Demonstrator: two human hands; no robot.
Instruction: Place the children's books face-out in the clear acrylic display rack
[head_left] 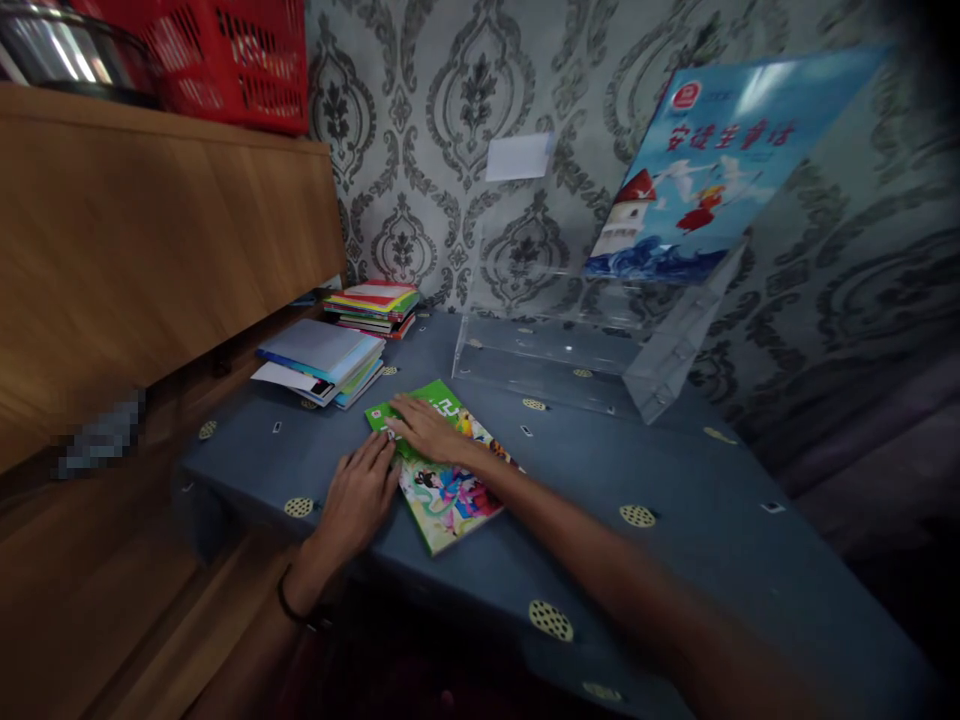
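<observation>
A picture book (454,500) with a green top and colourful figures on its cover lies shut and flat on the cloth-covered table. Across its upper part rests my right hand (426,430), palm down with the fingers stretched out, hiding some of the cover. My left hand (361,492) lies against the book's left edge, its fingers extended and their tips close to those of my right hand. Neither hand is wrapped around anything. A dark band circles my left wrist.
Behind the book stands a clear acrylic rack (547,385), with a blue storybook (697,170) leaning at its upper right. Two stacks of books, one nearer (319,350) and one farther (375,295), sit at the left. A wooden cabinet (165,250) carries a red basket (247,60).
</observation>
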